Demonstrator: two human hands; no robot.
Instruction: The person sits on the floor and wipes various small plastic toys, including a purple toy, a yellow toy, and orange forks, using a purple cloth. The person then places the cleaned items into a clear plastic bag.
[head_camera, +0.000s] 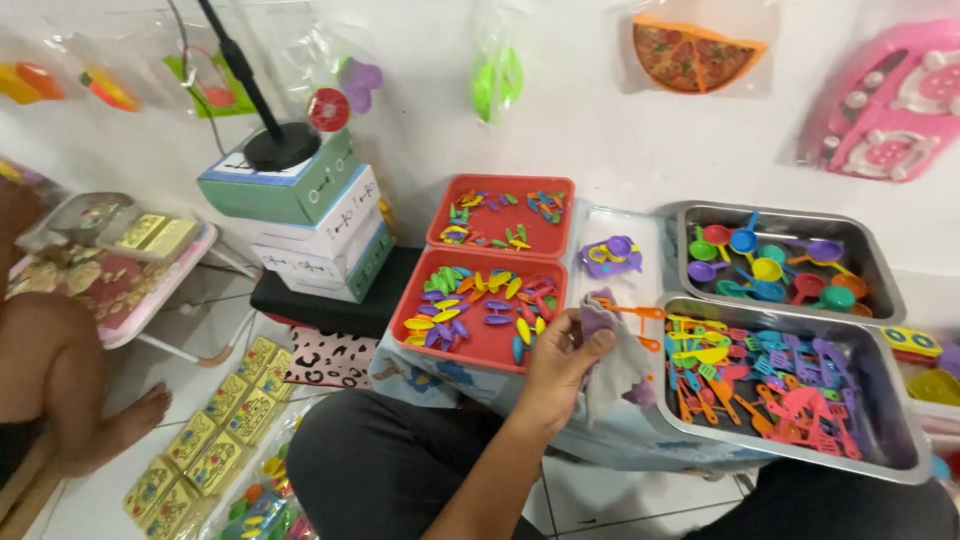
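Gripping clear plastic bag (612, 372), purple-tinged.

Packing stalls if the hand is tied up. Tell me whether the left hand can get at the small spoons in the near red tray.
Probably yes. The left hand hovers at the near red tray's open corner, beside the small spoons, but it already grips a clear plastic bag, so its fingers aren't free.

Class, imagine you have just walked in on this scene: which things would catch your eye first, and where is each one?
First, the person's left hand at the centre, holding a clear plastic bag with small purple and orange toy pieces inside. To its right, two shiny metal trays brim with bright plastic toy pans and utensils. To its left, two red plastic trays hold small multicoloured toy pieces.
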